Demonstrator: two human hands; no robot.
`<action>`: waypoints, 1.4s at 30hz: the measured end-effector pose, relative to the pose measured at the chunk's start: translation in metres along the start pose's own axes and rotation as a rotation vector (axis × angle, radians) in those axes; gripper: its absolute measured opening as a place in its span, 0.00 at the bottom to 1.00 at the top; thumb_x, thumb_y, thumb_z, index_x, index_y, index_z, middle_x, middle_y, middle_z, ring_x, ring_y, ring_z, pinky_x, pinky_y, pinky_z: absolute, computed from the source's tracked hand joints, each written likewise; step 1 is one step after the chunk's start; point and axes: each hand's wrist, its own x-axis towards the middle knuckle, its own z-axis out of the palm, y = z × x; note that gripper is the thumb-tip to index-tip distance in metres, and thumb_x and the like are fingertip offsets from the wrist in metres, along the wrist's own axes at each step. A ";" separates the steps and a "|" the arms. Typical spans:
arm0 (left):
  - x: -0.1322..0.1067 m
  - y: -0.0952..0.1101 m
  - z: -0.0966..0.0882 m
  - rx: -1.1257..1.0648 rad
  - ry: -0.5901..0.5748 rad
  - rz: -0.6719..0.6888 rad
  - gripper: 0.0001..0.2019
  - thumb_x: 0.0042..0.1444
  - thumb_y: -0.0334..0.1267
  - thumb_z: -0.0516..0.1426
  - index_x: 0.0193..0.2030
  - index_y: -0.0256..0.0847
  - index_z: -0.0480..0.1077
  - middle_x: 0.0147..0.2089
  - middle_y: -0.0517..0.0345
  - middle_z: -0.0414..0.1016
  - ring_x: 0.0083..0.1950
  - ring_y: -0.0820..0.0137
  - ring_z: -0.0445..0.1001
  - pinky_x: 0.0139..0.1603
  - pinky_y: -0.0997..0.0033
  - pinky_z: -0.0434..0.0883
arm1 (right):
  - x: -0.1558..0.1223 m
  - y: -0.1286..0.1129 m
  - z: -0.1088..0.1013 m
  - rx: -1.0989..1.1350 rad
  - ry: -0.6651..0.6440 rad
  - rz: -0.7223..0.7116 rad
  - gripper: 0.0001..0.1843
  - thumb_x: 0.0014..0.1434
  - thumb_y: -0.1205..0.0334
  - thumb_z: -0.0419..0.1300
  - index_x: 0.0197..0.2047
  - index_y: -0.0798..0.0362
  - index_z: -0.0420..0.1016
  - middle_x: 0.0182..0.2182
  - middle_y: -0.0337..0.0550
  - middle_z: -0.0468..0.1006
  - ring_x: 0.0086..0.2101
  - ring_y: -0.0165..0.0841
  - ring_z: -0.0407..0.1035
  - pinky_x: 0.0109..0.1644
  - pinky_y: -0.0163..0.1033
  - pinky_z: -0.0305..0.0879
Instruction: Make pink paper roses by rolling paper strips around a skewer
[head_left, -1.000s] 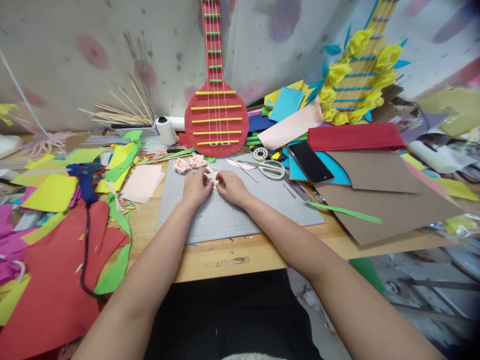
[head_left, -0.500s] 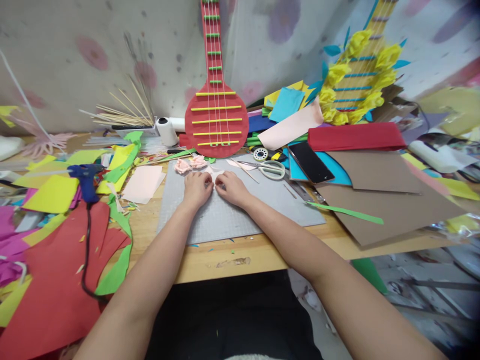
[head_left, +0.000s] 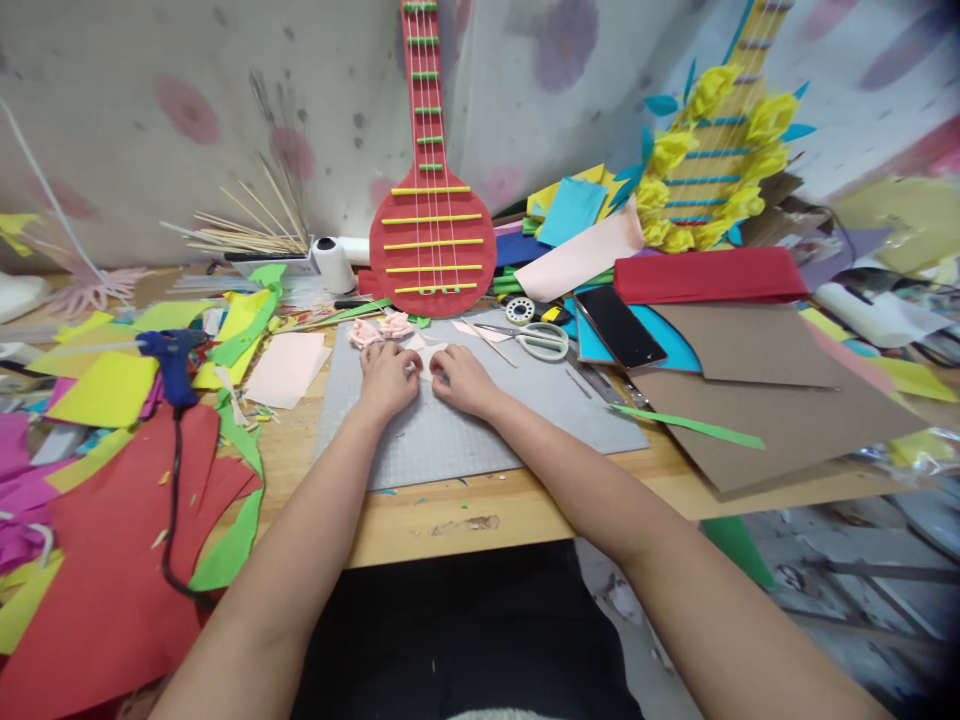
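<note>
Over the grey cutting mat [head_left: 480, 435], my two hands are close together with curled fingers. A small pale pink piece of paper [head_left: 427, 354] lies between them, partly covered by the fingers. My left hand [head_left: 388, 381] pinches its left side and my right hand [head_left: 463, 378] its right side; the fingertips are partly hidden. Just beyond my left hand sit two pink paper flowers [head_left: 364, 335]. Scissors [head_left: 544, 342] with pale handles lie on the mat past my right hand, beside a thin pointed stick [head_left: 496, 347].
A red paper lute [head_left: 433, 230] stands against the back wall. To the left are a blue glue gun [head_left: 176, 365], pink paper sheets [head_left: 286, 369] and red paper [head_left: 112, 540]. A phone [head_left: 621, 327], brown card [head_left: 765, 430] and a green strip [head_left: 690, 427] lie to the right.
My hands have moved slightly apart, the left one shifting a little leftward. More of the pale pink paper shows between them.
</note>
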 end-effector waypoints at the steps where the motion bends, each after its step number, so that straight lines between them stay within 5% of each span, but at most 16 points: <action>1: 0.000 -0.001 0.000 -0.005 0.000 -0.002 0.10 0.48 0.32 0.53 0.34 0.47 0.72 0.39 0.52 0.69 0.50 0.56 0.60 0.53 0.51 0.54 | 0.000 0.000 0.000 0.002 -0.005 0.001 0.08 0.51 0.68 0.54 0.37 0.54 0.68 0.37 0.48 0.68 0.40 0.37 0.60 0.45 0.41 0.58; 15: 0.004 -0.014 -0.007 -0.139 -0.002 0.047 0.18 0.41 0.22 0.49 0.34 0.44 0.71 0.42 0.55 0.73 0.51 0.61 0.64 0.56 0.56 0.58 | -0.006 0.006 -0.010 0.113 0.039 -0.042 0.11 0.51 0.69 0.51 0.40 0.54 0.66 0.36 0.46 0.69 0.39 0.35 0.61 0.46 0.40 0.58; 23: 0.006 -0.025 -0.006 -0.175 -0.089 0.143 0.28 0.41 0.23 0.47 0.53 0.37 0.62 0.57 0.48 0.66 0.59 0.63 0.61 0.60 0.58 0.56 | -0.008 0.002 -0.017 0.050 -0.013 -0.206 0.10 0.54 0.65 0.54 0.41 0.53 0.70 0.42 0.46 0.71 0.44 0.36 0.60 0.50 0.42 0.57; 35: -0.006 0.000 -0.015 -0.088 -0.094 0.145 0.24 0.47 0.33 0.52 0.55 0.39 0.63 0.40 0.55 0.75 0.45 0.61 0.68 0.50 0.59 0.62 | -0.004 0.035 -0.024 -0.114 0.070 -0.031 0.11 0.54 0.72 0.52 0.35 0.54 0.75 0.42 0.49 0.71 0.46 0.39 0.57 0.50 0.46 0.57; 39: -0.006 -0.005 -0.013 -0.187 -0.095 0.192 0.24 0.47 0.31 0.51 0.54 0.38 0.62 0.46 0.54 0.74 0.47 0.65 0.68 0.50 0.64 0.63 | -0.005 0.033 -0.028 -0.114 0.121 -0.150 0.09 0.55 0.65 0.54 0.37 0.53 0.76 0.42 0.48 0.71 0.45 0.39 0.58 0.51 0.46 0.56; 42: -0.006 -0.010 -0.010 -0.226 -0.104 0.166 0.24 0.47 0.30 0.51 0.54 0.38 0.62 0.46 0.54 0.74 0.48 0.66 0.69 0.51 0.66 0.64 | -0.004 0.027 -0.028 -0.103 0.025 -0.264 0.10 0.55 0.65 0.55 0.39 0.53 0.75 0.39 0.47 0.73 0.42 0.37 0.61 0.50 0.43 0.56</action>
